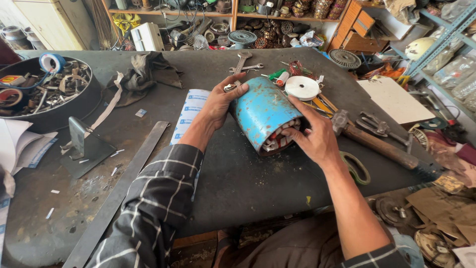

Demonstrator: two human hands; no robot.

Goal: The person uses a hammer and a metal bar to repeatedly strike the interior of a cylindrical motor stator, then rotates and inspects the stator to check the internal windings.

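A blue cylindrical motor stator (262, 111) lies on its side on the dark workbench (238, 173), its open end toward me showing copper windings and white insulation strips (280, 140). My left hand (218, 104) grips the far left side of the blue housing. My right hand (315, 136) holds the near right rim, fingers over the open end at the windings. Both forearms reach in from below, the left in a dark checked sleeve.
A hammer (382, 146), pliers (377, 126), scissors (354, 168) and a white tape roll (302, 88) lie to the right. Spanners (244, 64) sit behind. A steel ruler (119, 191), a rag (144, 74) and a round tray of scrap (47, 94) are on the left.
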